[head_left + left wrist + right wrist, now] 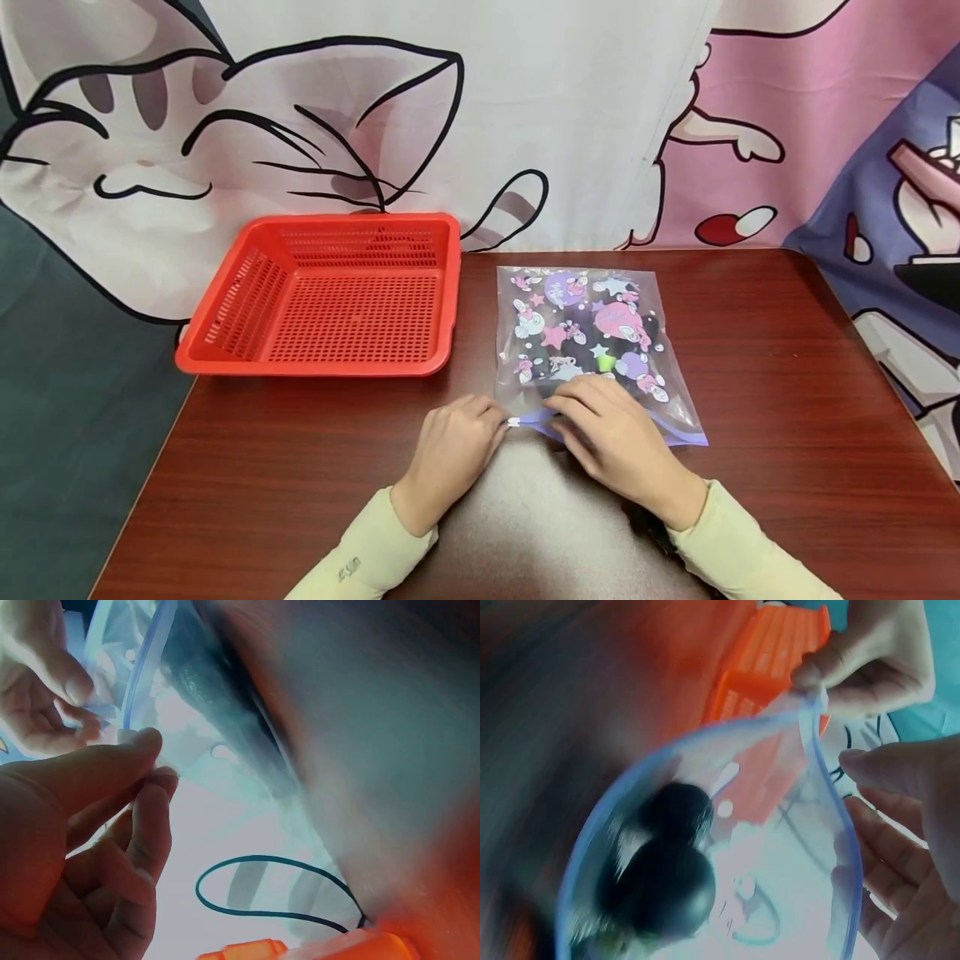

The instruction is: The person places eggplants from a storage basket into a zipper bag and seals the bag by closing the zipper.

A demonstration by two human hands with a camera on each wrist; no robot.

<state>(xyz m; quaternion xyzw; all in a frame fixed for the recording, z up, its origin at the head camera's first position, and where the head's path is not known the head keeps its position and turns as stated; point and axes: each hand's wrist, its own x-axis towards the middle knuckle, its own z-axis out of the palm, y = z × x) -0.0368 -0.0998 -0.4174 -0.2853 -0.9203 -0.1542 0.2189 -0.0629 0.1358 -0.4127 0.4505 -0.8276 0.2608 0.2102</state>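
A clear zip bag [525, 367] printed with pink and purple cartoon figures lies on the table, its purple zip edge toward me. My left hand [456, 446] pinches the bag's left corner by the small white slider [513, 422] between thumb and fingers. Over the zip edge is my right hand [618, 437], with loosely bent fingers touching the outside of the bag wall and the thumb apart from them. The right wrist view looks into the gaping mouth [600, 802]. Dark rounded things [667, 889] lie inside. A lime-green patch [606, 362] shows through the print.
A red plastic basket [356, 367] with perforated sides stands at the back left of the brown wooden table [787, 375], left of the bag. Behind the table hangs a cloth [585, 125] with cartoon cats.
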